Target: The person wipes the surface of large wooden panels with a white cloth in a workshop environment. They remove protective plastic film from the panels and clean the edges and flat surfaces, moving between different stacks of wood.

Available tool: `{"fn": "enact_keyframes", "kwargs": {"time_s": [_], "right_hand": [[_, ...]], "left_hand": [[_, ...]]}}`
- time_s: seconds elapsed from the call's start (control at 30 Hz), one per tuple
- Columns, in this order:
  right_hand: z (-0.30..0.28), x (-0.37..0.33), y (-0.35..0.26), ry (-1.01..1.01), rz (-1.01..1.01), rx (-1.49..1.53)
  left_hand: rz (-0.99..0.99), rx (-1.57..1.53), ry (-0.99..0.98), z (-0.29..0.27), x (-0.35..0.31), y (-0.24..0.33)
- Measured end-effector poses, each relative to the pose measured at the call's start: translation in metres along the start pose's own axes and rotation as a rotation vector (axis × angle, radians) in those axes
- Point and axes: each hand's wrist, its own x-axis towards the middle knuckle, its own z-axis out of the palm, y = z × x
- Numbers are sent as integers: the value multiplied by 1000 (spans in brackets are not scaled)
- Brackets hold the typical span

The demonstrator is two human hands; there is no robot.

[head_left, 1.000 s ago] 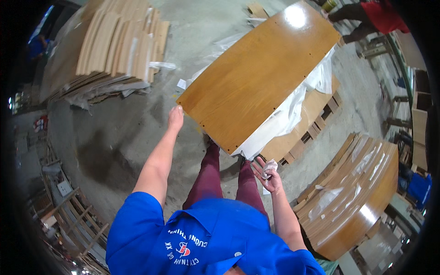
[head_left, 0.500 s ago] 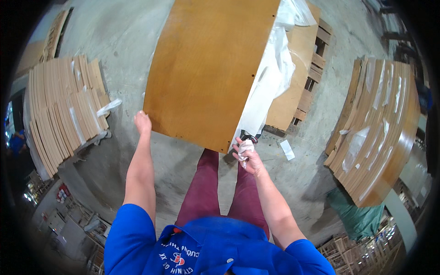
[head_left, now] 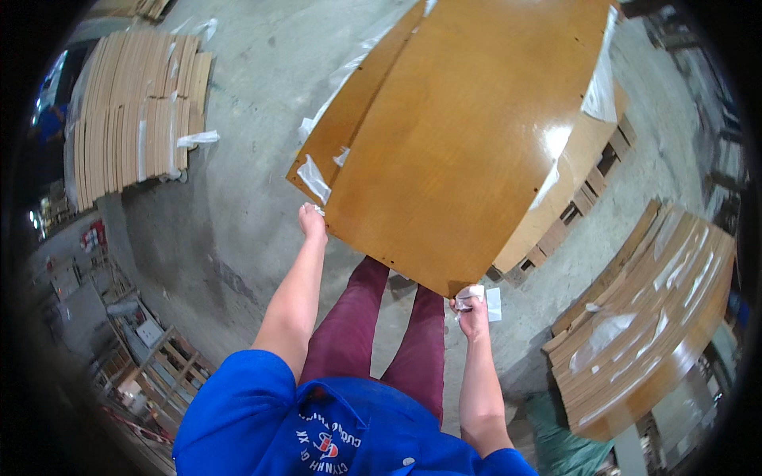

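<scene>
A large, glossy brown wooden panel (head_left: 444,151) stretches away from me at a slant. At its near left corner my left hand (head_left: 313,222) is closed on the edge, with a bit of white material by the fingers. My right hand (head_left: 471,316) grips the near right corner, and a crumpled white cloth or wrap (head_left: 470,295) is bunched in it. Under the panel, to the left, shows part of a second brown panel (head_left: 361,103) with scraps of white wrapping (head_left: 313,178) on it. The undersides of both panels and some of my fingers are hidden.
Right of the panel lies a tan board (head_left: 516,230) on a wooden pallet (head_left: 583,202). Stacks of boards stand at the left (head_left: 131,119) and right (head_left: 635,325). A green sheet (head_left: 567,436) lies beside the right stack. Wooden frames (head_left: 171,369) are at lower left.
The panel's near end has swung right, uncovering the second panel on the left. My right hand has moved from beside the panel onto its near right corner. My left hand still holds the left corner.
</scene>
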Motion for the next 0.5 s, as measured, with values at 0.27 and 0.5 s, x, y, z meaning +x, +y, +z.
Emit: {"fn": "enact_keyframes", "kwargs": {"time_s": [0.27, 0.5], "right_hand": [[-4, -38, -28, 38, 23, -18], [-6, -51, -56, 144, 28, -33]], "left_hand": [[-880, -550, -707, -12, 24, -24], [821, 773, -465, -16, 12, 8]]}}
